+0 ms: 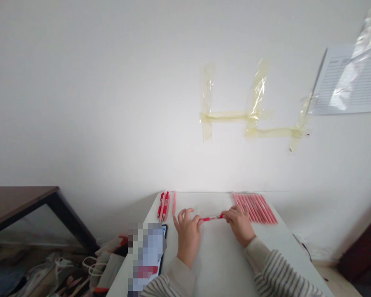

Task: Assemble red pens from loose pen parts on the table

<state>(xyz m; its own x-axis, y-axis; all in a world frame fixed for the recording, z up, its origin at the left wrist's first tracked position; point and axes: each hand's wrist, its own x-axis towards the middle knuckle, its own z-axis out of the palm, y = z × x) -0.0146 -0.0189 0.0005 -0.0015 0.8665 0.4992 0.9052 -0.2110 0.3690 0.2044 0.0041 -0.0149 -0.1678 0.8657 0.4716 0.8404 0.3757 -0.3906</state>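
A red pen (206,219) with a clear middle lies level between my two hands, above the white table. My left hand (188,233) pinches its left end between thumb and forefinger, the other fingers raised and spread. At the pen's right end, my right hand (239,225) has its fingers closed on the red tip. Just past my right hand a row of pink sticks (259,208), slim like pen bodies or wrapped pens, lies side by side. Several red pens and pink pieces (163,206) sit at the far left corner, with one pink stick (174,203) beside them.
The white table (225,260) stands against a wall bearing yellowed tape (228,117) and a taped paper sheet (352,82). A phone (164,235), partly blurred out, lies at the left edge. Cables and clutter (64,268) fill the floor beside a dark-topped table (21,202).
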